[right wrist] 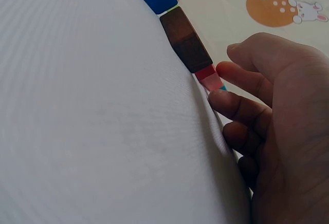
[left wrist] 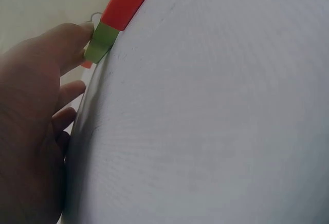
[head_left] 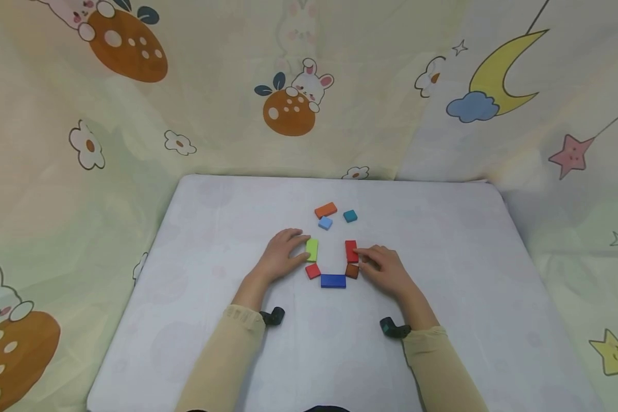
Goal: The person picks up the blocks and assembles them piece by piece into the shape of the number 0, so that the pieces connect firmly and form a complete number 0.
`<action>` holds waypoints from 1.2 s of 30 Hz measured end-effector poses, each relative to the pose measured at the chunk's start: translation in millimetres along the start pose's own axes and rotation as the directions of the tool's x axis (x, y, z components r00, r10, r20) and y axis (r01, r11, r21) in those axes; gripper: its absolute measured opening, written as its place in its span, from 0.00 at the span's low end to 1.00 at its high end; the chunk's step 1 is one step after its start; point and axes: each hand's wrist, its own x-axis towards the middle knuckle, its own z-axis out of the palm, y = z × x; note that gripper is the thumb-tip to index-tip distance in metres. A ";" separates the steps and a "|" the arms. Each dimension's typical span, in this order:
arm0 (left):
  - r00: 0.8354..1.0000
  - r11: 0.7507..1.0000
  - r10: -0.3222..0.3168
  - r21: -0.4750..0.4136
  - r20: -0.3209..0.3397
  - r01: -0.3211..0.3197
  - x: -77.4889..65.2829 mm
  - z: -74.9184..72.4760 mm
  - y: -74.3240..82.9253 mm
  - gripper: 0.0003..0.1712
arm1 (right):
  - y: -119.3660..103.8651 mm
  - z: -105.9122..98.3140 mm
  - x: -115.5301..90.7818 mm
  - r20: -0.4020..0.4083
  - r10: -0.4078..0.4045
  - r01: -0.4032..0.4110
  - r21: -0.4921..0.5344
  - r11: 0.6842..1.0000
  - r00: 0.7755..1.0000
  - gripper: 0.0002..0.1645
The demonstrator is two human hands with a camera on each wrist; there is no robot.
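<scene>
In the head view, my left hand [head_left: 282, 254] reaches in beside a light green block [head_left: 312, 250], index fingertip by its far end and thumb at its left side. The left wrist view shows that thumb against the green block [left wrist: 103, 41], with a red block [left wrist: 128, 3] nearer. My right hand [head_left: 386, 268] has a fingertip at the right side of an upright-laid red block [head_left: 351, 250], thumb apart from the index finger. A brown block [head_left: 352, 270], a dark blue block [head_left: 333, 281] and a small red block [head_left: 313, 270] join these into a U shape.
Beyond the U lie an orange block [head_left: 326, 210], a light blue block [head_left: 325, 223] touching it, and a teal block [head_left: 350, 216]. All rest on a white-covered table [head_left: 185, 343]. A printed cloth [head_left: 226, 86] hangs behind and along the sides.
</scene>
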 end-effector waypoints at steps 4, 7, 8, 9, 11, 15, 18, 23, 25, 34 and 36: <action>1.000 0.999 -0.007 -0.035 -0.007 0.007 -2.3 2.5 -0.4 0.34 | -0.6 0.4 -1.5 0.007 0.020 -0.020 -0.003 1.000 1.000 0.23; 1.000 0.997 -0.009 -0.074 -0.012 0.008 -7.7 5.6 0.5 0.33 | -1.3 1.0 -2.8 0.009 0.031 -0.031 -0.009 0.999 0.999 0.22; 1.000 0.996 -0.004 -0.085 -0.015 0.002 -10.2 6.3 1.0 0.32 | -1.2 1.2 -3.0 0.008 0.033 -0.033 -0.008 0.999 0.999 0.22; 1.000 0.996 0.007 -0.087 -0.019 -0.008 -12.6 7.1 1.4 0.31 | -1.3 1.3 -3.0 0.008 0.032 -0.032 -0.012 0.999 0.999 0.22; 0.999 0.996 0.039 -0.076 -0.026 -0.041 -17.5 7.9 2.5 0.30 | -1.4 1.3 -2.9 0.005 0.028 -0.028 -0.012 1.000 1.000 0.22; 0.995 0.995 0.088 -0.042 -0.036 -0.089 -24.7 9.2 4.1 0.27 | -1.3 1.4 -2.0 0.000 0.019 -0.019 -0.006 1.000 1.000 0.22; 0.995 0.995 0.098 -0.003 -0.029 -0.098 -27.3 11.3 4.0 0.25 | -1.6 1.3 -1.5 -0.002 0.015 -0.015 -0.001 1.000 1.000 0.22; 0.994 0.995 0.102 0.024 -0.039 -0.101 -28.2 14.5 2.9 0.25 | -2.3 1.1 -1.1 0.003 0.016 -0.016 0.001 1.000 1.000 0.22; 0.994 0.995 0.097 0.021 -0.048 -0.096 -28.2 14.9 2.7 0.25 | -2.8 0.9 -1.0 0.003 0.016 -0.016 0.005 1.000 1.000 0.22; 0.992 0.993 0.108 0.051 -0.067 -0.105 -27.0 14.5 2.9 0.25 | -2.9 -0.5 0.2 0.014 0.021 -0.021 -0.016 1.000 1.000 0.22; 0.991 0.992 0.115 0.053 -0.074 -0.111 -26.9 14.2 3.0 0.25 | -2.1 -0.6 0.4 0.015 0.026 -0.026 -0.015 1.000 1.000 0.22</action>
